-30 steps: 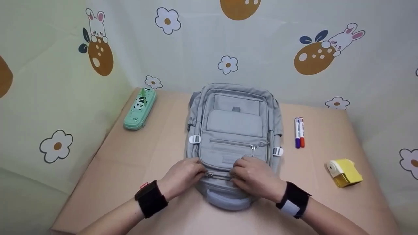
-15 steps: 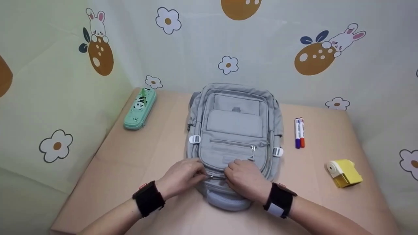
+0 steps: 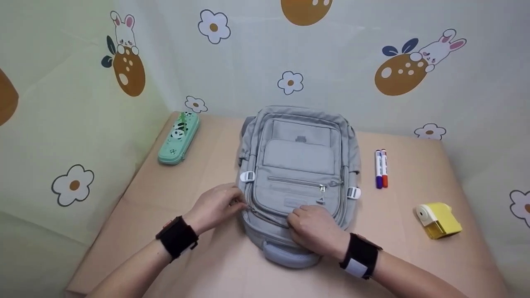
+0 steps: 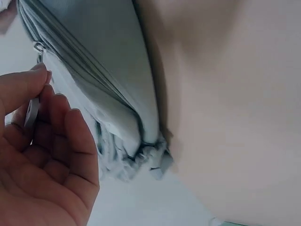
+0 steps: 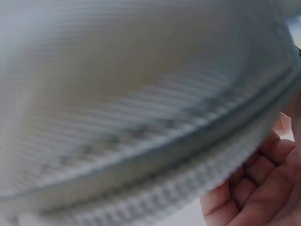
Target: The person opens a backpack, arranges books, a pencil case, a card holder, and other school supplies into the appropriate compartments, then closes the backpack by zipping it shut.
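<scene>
A grey backpack (image 3: 298, 157) lies front side up on the table, its carry handle (image 3: 290, 255) toward me. At the bag's near left corner, my left hand (image 3: 213, 207) pinches a zipper pull (image 4: 32, 112) between thumb and curled fingers. The metal slider (image 4: 39, 46) shows just beyond the thumb tip in the left wrist view. My right hand (image 3: 318, 229) grips the fabric beside the zipper at the bag's near end, below the front label. Its fingertips are hidden in the head view. Blurred grey cloth and zipper teeth fill most of the right wrist view.
A mint panda pencil case (image 3: 179, 138) lies at the table's back left. Right of the bag are two markers (image 3: 381, 169), one blue and one red, and a yellow pencil sharpener (image 3: 439, 220). Patterned curtains (image 3: 339, 62) stand behind and at both sides.
My left hand has moved left and away from me around the bag's corner, taking the zipper pull along. The right hand has shifted a little left along the bag's near end.
</scene>
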`<state>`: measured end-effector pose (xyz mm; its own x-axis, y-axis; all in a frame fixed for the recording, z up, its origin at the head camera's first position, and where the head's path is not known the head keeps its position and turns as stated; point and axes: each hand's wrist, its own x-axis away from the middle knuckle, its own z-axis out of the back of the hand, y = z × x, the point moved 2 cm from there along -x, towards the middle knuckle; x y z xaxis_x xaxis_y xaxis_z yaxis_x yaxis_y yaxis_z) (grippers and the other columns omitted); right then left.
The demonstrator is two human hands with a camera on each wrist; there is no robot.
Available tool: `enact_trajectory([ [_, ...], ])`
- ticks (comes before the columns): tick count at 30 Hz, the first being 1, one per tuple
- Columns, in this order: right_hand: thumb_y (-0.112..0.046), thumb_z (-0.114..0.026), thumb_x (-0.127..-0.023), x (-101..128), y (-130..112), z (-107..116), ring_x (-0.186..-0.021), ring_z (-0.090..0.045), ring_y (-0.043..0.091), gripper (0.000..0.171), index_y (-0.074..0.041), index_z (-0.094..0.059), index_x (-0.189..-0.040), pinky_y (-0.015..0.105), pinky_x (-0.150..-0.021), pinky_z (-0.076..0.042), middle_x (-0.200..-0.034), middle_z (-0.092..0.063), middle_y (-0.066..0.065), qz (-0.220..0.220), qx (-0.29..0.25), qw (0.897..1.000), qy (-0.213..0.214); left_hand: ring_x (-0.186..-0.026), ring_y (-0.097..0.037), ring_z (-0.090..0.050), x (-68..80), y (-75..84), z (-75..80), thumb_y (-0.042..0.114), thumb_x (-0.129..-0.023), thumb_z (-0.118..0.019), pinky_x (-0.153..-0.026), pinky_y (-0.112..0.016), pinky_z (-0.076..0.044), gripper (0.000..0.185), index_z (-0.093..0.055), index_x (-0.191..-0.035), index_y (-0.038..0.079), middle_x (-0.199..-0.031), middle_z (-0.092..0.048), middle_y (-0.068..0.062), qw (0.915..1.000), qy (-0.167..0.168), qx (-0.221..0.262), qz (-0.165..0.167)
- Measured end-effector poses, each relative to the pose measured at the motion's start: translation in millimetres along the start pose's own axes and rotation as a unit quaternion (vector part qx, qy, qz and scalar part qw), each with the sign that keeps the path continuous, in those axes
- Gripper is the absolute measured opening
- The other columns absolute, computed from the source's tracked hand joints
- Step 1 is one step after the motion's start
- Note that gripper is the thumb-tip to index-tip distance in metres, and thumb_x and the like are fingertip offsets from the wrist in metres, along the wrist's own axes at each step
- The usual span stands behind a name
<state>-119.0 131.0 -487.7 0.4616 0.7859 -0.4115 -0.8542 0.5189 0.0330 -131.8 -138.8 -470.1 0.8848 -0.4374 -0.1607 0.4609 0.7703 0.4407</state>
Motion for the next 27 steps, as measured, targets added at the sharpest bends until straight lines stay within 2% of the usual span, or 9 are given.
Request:
enact_trajectory([
  [6,-0.016,-0.074,-0.083,-1,-1,6,-0.059,-0.055,0.015,0.018,-0.017,-0.059,-0.073,0.032,-0.055,-0.048,-0.067,-0.06,-0.005,-0.004,-0.014,1.0,0.003,-0.085,-0.015,-0.062,-7.3,-8.9,5.0,0.018,-0.087,-0.082,-0.074,-0.035,-0.052,0.011,-0.071,-0.087,0.019,-0.089,-0.063,0.008,0.9996,0.013,-0.023,0.005],
  [12,-0.019,-0.073,-0.086,-2,1,7,-0.062,-0.053,0.015,0.017,-0.018,-0.059,-0.076,0.032,-0.056,-0.047,-0.069,-0.058,-0.006,-0.029,-0.028,0.998,-0.041,-0.084,-0.013,-0.061,-8.6,-4.2,8.2,0.018,-0.087,-0.082,-0.073,-0.034,-0.051,0.013,-0.069,-0.085,0.02,-0.089,-0.061,0.009,0.9998,0.006,-0.019,0.001],
  [18,-0.033,-0.076,-0.09,-11,-1,8,-0.072,-0.054,0.014,0.019,-0.018,-0.064,-0.089,0.032,-0.061,-0.049,-0.08,-0.06,-0.006,-0.045,-0.055,0.994,-0.078,-0.077,-0.01,-0.058,-7.7,2.3,7.5,0.018,-0.085,-0.083,-0.07,-0.033,-0.05,0.016,-0.068,-0.081,0.018,-0.083,-0.059,0.009,0.9998,-0.016,0.007,-0.008],
  [22,-0.036,-0.075,-0.091,-21,-6,6,-0.071,-0.054,0.016,0.022,-0.016,-0.065,-0.088,0.033,-0.06,-0.048,-0.08,-0.06,-0.004,-0.037,-0.044,0.993,-0.101,-0.074,-0.011,-0.058,-8.0,5.5,4.0,0.016,-0.084,-0.083,-0.068,-0.032,-0.05,0.013,-0.071,-0.079,0.015,-0.079,-0.061,0.008,0.9994,-0.03,0.008,-0.016],
  [27,-0.036,-0.074,-0.09,-34,-13,2,-0.066,-0.052,0.017,0.025,-0.016,-0.064,-0.08,0.032,-0.054,-0.043,-0.075,-0.057,-0.003,-0.03,-0.014,0.992,-0.12,-0.076,-0.014,-0.062,-6.6,7.5,2.6,0.013,-0.083,-0.083,-0.069,-0.035,-0.052,0.005,-0.077,-0.082,0.013,-0.083,-0.066,0.005,0.9985,-0.037,-0.029,-0.028],
])
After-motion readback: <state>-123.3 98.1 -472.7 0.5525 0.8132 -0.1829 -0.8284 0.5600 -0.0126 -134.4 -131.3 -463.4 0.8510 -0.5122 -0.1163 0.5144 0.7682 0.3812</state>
